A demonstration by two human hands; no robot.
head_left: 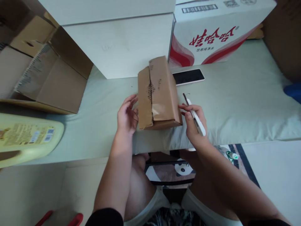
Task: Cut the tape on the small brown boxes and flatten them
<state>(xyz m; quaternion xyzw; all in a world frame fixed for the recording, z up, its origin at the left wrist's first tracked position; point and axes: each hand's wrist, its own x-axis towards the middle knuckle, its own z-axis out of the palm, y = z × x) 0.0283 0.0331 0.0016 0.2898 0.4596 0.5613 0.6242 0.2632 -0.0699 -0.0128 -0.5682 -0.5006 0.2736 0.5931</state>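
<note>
The right hand point(194, 123) is gripping a slim white box cutter point(195, 116) between thumb and fingers, its dark blade end pointing up and away from the body, and the fingertips of that same hand are touching the right side of a small brown cardboard box point(158, 94). The left hand point(126, 115) is lying open-fingered against the box's left side — not clenched, holding nothing, just bracing it. The box is standing near the front edge of a pale padded surface point(240, 103), between the two hands, its top flaps closed under tape, with a ragged seam running along the left part of the lid. Just behind the box on the right a phone point(188, 76) is lying face up, screen dark. Further back a large white box point(122, 40) and a red-and-white printed carton point(211, 34) are sitting side by side. Off to the left an opened brown carton point(47, 78) is resting with its flaps spread, and a yellow plastic jug point(25, 138) is lying on its side.
</note>
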